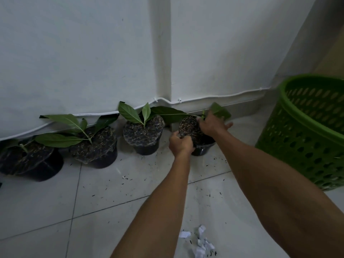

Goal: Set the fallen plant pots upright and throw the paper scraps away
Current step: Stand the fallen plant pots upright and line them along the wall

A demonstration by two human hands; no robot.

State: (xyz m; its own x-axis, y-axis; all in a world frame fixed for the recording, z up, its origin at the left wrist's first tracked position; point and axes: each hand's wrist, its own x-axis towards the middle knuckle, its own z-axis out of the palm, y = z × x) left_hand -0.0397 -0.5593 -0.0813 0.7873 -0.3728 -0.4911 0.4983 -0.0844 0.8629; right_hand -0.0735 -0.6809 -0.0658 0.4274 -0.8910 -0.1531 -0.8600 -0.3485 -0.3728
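Note:
Several black plant pots with green leafy seedlings stand in a row along the wall. The rightmost pot [202,146] is held between both hands. My left hand [180,143] grips its near left rim, and my right hand [212,125] rests over its soil at the far right, fingers spread by a leaf. Three other pots stand upright to the left: one in the middle [146,136], one further left [95,146], and one at the far left [31,162]. White paper scraps [200,243] lie on the tiles near the bottom edge.
A green perforated plastic basket [307,131] stands at the right, close to my right forearm. Dark soil specks are scattered over the white floor tiles [93,192]. A white cable [214,98] runs along the base of the wall.

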